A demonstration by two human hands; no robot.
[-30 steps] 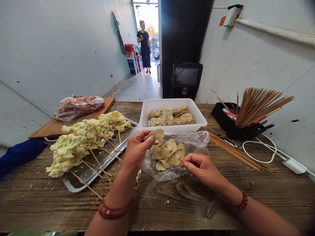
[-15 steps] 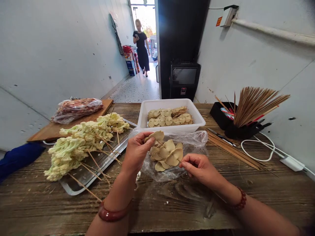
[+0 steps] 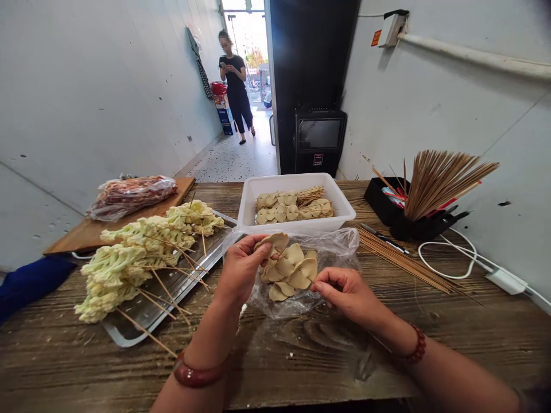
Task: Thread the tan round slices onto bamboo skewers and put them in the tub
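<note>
Wooden table point(image 3: 301, 361) stands near, between white walls point(image 3: 86, 86); left hand point(image 3: 238, 271) pinches one pale, thin, curved slice point(image 3: 279, 241), right hand point(image 3: 346, 292) pinches stick point(image 3: 310, 280).

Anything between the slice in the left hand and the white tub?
Yes: the crumpled far side of the clear bag lies between the slice in the left hand and the tub, whose near wall also stands up. Nothing else visible intervenes.
</note>
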